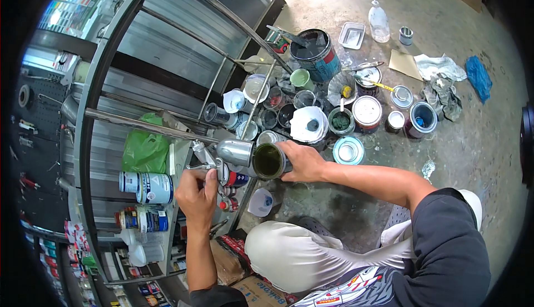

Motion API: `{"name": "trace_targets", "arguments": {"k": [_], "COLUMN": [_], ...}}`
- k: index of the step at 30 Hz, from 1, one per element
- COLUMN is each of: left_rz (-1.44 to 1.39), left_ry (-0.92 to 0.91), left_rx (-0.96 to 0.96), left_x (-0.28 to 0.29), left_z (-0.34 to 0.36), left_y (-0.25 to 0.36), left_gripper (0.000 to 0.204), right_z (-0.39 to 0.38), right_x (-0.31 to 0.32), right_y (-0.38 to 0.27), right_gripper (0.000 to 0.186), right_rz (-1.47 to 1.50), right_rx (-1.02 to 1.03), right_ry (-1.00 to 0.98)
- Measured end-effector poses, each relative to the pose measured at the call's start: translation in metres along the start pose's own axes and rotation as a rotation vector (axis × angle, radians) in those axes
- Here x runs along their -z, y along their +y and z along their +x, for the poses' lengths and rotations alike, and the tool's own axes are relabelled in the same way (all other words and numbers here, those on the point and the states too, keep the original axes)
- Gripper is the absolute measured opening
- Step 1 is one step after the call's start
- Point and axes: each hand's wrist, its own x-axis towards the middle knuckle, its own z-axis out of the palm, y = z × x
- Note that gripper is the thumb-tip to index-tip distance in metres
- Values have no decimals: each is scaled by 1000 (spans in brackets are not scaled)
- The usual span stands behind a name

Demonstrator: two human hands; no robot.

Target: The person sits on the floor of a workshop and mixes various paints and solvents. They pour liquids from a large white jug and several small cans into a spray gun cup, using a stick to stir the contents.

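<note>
My left hand (196,194) is closed around a silver spray gun (204,154), held upright at the side of the metal rack. Next to the gun, a rounded silver metal cup (235,151) lies on its side and looks joined to it; the exact joint is hidden. My right hand (303,163) wraps round a cup (268,161) with dark green liquid inside. This cup tilts toward the metal cup, their rims close together. Whether liquid is flowing between them I cannot tell.
Several paint cans and cups crowd the floor ahead, among them a large dark bucket (315,56) and a white-rimmed tub (309,124). A lidded can (349,150) sits nearer. The metal rack (150,123) on the left holds cans (154,188) and a green bag (146,148).
</note>
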Motion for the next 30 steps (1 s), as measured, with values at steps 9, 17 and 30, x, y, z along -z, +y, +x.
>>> {"name": "trace_targets", "arguments": {"k": [9, 17, 30], "left_rz": [142, 97, 131], "left_ry": [52, -3, -4], "left_rx": [-50, 19, 161], "left_x": [-1, -30, -73], "left_z": [14, 0, -27], "left_y": [4, 0, 1], "left_gripper": [19, 25, 39], "right_z": [2, -8, -32], "right_x": [11, 8, -14], "right_y": [-17, -12, 23], "right_gripper": [80, 81, 82], "right_rz": [60, 51, 5], "right_rx": [-2, -27, -173], "right_ry": [77, 66, -82]}}
